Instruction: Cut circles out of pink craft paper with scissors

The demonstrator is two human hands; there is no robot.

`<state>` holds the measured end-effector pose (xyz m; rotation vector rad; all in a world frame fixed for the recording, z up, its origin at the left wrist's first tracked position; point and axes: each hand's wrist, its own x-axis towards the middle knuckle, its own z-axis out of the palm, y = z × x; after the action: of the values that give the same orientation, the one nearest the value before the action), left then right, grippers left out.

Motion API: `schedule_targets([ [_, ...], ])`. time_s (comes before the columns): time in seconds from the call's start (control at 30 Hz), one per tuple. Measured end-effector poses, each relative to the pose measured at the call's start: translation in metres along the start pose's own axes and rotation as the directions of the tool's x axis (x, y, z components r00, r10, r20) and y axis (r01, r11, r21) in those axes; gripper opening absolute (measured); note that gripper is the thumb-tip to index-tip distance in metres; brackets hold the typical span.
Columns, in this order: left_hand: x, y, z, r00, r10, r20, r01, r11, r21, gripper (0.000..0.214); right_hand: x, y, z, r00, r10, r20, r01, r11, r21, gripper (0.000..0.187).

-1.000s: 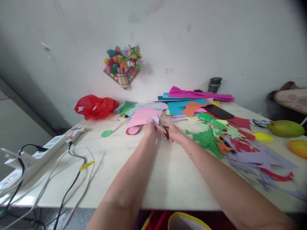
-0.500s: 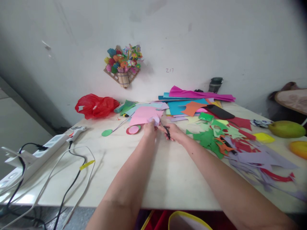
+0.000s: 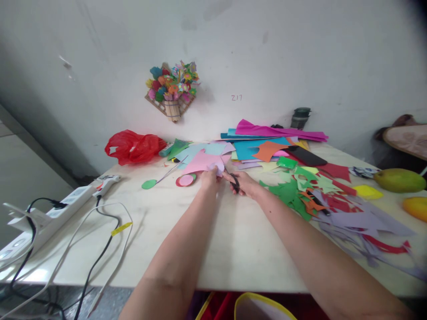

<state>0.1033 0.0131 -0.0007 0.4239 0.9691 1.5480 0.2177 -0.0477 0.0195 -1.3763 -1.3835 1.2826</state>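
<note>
The left hand (image 3: pixel 209 176) has its grip pinched on a lilac piece (image 3: pixel 216 169) and pink paper (image 3: pixel 200 163) over the desk (image 3: pixel 247 249); the right's (image 3: pixel 245 183) fingers curl round black scissors (image 3: pixel 235 182), blade tips hard to make out. Both bare forearms stretch forward, converging, cut off below.

Along the left edge of the pale marbled tabletop (image 3: pixel 160 240) lies a white plastic power strip (image 3: pixel 80 198) with black and white cables (image 3: pixel 97 203); at the tabletop's far left, a crumpled red plastic bag (image 3: pixel 135 149); by its right edge, a green oval fruit (image 3: pixel 400 180); above its far edge, a multicoloured flower bunch (image 3: pixel 171 84)
</note>
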Motion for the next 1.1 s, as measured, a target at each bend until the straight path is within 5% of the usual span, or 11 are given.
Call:
schedule_targets([
  [1.1,0.0044,-0.0009,0.0007,0.999,0.006,0.054,-0.010,0.998,0.063,0.007,0.0010,-0.0047,-0.0023,0.998,0.038,-0.048,-0.040,0.997,-0.059,0.040],
])
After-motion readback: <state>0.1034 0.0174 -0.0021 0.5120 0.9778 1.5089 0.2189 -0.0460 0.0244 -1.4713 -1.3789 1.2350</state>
